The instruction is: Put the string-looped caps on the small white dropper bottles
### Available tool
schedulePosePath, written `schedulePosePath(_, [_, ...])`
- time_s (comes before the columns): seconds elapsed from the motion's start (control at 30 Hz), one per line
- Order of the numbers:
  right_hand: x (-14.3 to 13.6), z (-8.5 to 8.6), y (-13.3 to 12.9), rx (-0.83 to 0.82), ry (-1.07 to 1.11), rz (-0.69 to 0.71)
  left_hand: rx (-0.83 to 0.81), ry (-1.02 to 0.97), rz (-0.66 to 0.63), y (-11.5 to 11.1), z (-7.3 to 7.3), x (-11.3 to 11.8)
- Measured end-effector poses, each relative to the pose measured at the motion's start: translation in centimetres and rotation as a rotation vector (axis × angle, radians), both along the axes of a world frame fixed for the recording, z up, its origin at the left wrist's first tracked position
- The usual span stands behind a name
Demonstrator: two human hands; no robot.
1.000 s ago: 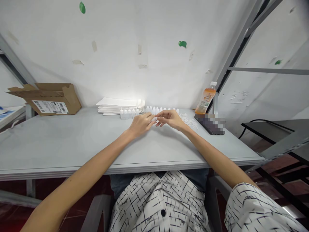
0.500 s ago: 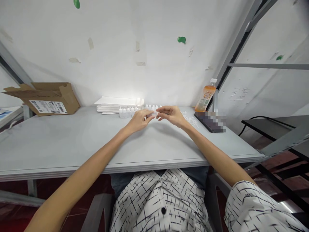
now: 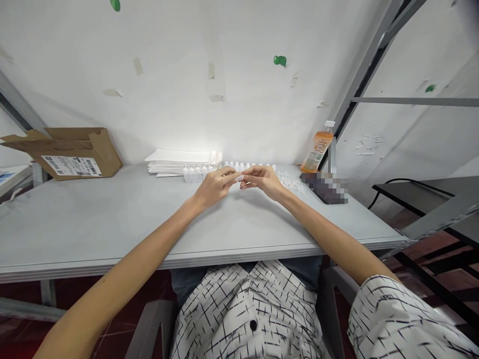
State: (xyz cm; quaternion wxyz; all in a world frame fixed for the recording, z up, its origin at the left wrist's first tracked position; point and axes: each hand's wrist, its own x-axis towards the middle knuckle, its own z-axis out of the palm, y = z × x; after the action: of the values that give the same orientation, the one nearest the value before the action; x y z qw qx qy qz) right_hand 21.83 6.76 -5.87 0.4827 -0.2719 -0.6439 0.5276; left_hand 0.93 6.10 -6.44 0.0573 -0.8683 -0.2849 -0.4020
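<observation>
My left hand point(image 3: 214, 187) and my right hand point(image 3: 265, 180) meet at the middle of the desk, fingertips almost touching. Between them is a small whitish translucent piece point(image 3: 240, 177), mostly hidden by the fingers; my right thumb and fingers pinch it. The left fingers are closed together against its other side, and what they grip is too small to name. Small white bottles point(image 3: 193, 174) stand in a row left of my hands, and more white bottles point(image 3: 239, 165) stand behind them. Small white bits point(image 3: 292, 183) lie loosely beyond my right wrist.
A stack of white sheets point(image 3: 179, 160) lies by the wall. On the grey desk point(image 3: 93, 219), an open cardboard box point(image 3: 78, 152) stands at the left. An orange drink bottle point(image 3: 318, 149) and a dark, partly blurred flat object point(image 3: 322, 187) are at the right.
My left fingers have straightened toward the right hand, and my right fingers have closed a little around the small piece. More of the bottles behind my right hand now shows.
</observation>
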Motion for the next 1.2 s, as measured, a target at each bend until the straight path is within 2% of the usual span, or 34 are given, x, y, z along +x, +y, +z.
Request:
schedulePosePath(0.1, [0.1,0.5,0.0,0.031,-0.006,-0.014,-0.05,-0.059,0.022,-0.2,0.2,0.4])
schedulePosePath(0.23, [0.3,1.3,-0.1,0.133,-0.048,-0.08,-0.284,-0.198,0.019,-0.4,0.9,0.6])
schedulePosePath(0.33, [0.3,1.4,-0.2,0.184,-0.084,-0.117,-0.437,-0.206,-0.008,-0.5,1.2,0.3])
schedulePosePath(0.47, [0.2,1.0,-0.4,0.142,-0.147,-0.037,-0.474,-0.207,-0.059,-0.5,1.4,-0.2])
schedulePosePath(0.6, [0.1,0.6,-0.6,0.129,-0.132,0.007,-0.428,-0.208,-0.07,-0.4,1.3,-0.4])
schedulePosePath(0.93, [0.5,0.4,-0.4,0.111,-0.109,0.015,-0.194,-0.027,0.017,-0.4,0.8,-0.2])
schedulePosePath(1.2, [0.6,-0.1,0.1,0.016,0.001,0.058,0.174,0.118,-0.023,0.3,0.0,-0.4])
